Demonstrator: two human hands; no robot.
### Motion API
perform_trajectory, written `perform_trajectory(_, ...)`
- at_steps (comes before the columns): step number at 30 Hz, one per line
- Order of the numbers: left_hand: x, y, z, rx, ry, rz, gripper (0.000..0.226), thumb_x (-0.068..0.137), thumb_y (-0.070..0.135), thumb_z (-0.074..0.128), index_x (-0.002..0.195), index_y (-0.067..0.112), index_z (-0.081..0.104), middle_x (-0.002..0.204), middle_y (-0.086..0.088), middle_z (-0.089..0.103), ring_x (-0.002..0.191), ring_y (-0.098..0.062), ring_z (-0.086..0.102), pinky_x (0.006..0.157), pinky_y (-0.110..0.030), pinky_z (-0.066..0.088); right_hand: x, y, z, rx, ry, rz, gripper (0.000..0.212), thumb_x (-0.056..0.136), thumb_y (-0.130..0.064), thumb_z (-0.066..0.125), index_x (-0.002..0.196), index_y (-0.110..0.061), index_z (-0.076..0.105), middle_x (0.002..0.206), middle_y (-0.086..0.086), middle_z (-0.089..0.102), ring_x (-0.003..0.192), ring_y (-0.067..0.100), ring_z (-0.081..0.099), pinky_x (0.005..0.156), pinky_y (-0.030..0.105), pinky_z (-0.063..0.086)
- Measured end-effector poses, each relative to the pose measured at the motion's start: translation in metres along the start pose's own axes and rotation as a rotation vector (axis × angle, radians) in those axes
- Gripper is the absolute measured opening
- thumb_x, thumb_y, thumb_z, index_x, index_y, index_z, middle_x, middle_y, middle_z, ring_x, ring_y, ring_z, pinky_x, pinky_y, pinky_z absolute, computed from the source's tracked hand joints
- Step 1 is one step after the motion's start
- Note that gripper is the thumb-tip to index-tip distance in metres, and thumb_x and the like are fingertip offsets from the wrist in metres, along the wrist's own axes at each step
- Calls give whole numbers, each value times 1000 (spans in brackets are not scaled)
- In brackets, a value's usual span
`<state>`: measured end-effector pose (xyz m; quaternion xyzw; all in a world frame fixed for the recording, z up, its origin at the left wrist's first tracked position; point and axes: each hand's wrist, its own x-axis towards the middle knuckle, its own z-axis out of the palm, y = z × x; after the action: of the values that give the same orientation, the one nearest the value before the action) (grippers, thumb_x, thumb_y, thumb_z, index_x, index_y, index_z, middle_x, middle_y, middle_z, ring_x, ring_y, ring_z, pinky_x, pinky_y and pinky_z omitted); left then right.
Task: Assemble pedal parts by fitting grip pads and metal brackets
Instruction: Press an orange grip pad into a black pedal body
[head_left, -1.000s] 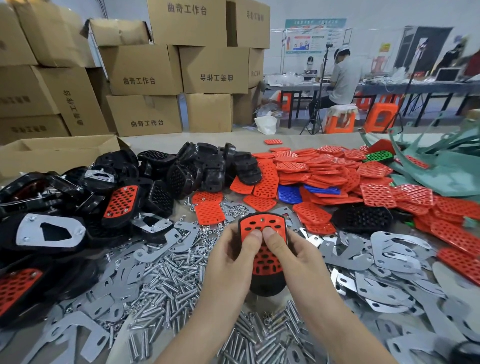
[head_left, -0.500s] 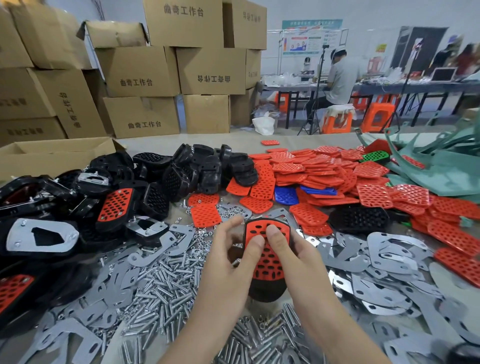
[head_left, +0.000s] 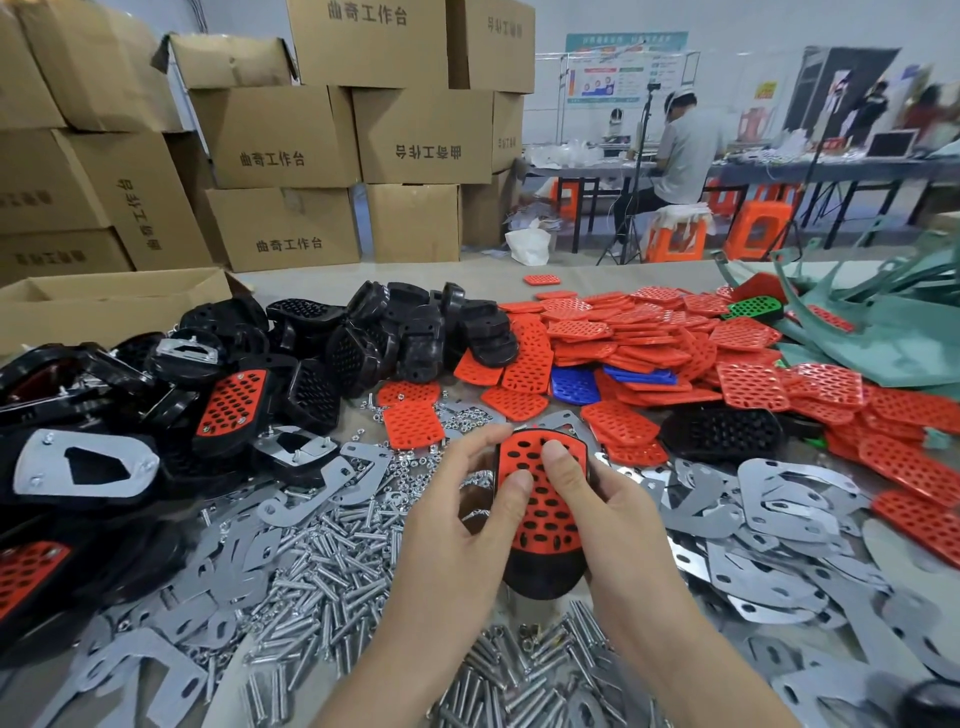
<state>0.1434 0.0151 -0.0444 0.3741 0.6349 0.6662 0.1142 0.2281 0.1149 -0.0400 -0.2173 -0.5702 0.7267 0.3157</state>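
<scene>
A black pedal body (head_left: 540, 574) with a red perforated grip pad (head_left: 545, 514) on its face is held above the table centre. My left hand (head_left: 457, 530) holds its left side, thumb pressing on the pad, fingers reaching past the top edge. My right hand (head_left: 608, 514) grips the right side, its thumb also pressing on the pad. Loose red grip pads (head_left: 649, 338) are heaped behind. Grey metal brackets (head_left: 779, 499) lie to the right and black pedal bodies (head_left: 363, 338) at the back left.
Steel bolts (head_left: 322, 571) and nuts cover the table under my hands. Assembled pedals (head_left: 78, 457) pile up at the left beside an open carton (head_left: 104, 296). Stacked cartons (head_left: 291, 135) stand behind. Green frames (head_left: 883, 332) lie far right. A person sits at a distant table (head_left: 685, 150).
The pedal and both hands have shifted slightly down and right in view. My left thumb has slid lower on the pad; the left fingers stay spread near its top.
</scene>
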Motion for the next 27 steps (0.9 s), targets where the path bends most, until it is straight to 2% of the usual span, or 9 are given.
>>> perform_trajectory(3,1,1,-1,-49,13,-10,28,89,43,63,115,54,61,114,21,68,105,-6,68,84,-29,58,2,-1,-2,7,-41,3,32,79,-54,82,105,-36,80,104,2,81,98,19,77,81,27,61)
perform_trajectory(6,1,4,-3,-131,15,-20,27,88,39,65,112,50,64,112,15,71,100,-8,71,77,-21,58,4,0,-5,1,-63,9,27,80,-41,74,106,-34,80,106,4,80,101,22,77,90,37,60)
perform_trajectory(8,1,5,-3,-156,11,-24,26,89,35,65,112,48,65,111,14,71,99,-8,71,75,-19,57,4,1,-5,-1,-70,1,26,81,-39,73,106,-34,80,105,4,80,100,22,77,91,38,58)
perform_trajectory(14,0,5,-3,-178,-1,-35,26,93,29,66,112,47,65,111,17,70,101,-8,71,77,-23,59,5,3,-7,4,-80,-4,25,81,-40,73,104,-36,80,105,1,80,99,19,77,87,34,56)
perform_trajectory(25,1,3,-4,-135,11,-19,33,97,17,66,105,48,65,112,14,71,104,-9,69,81,-22,57,6,9,-8,-15,-59,-24,27,81,-44,73,105,-34,80,105,2,80,100,22,76,92,41,59)
perform_trajectory(27,1,1,-4,-128,9,-14,34,96,11,65,103,45,65,113,11,72,107,-9,68,83,-20,55,6,8,-7,-42,-58,-52,26,82,-45,74,104,-34,79,104,1,80,98,19,77,85,34,60)
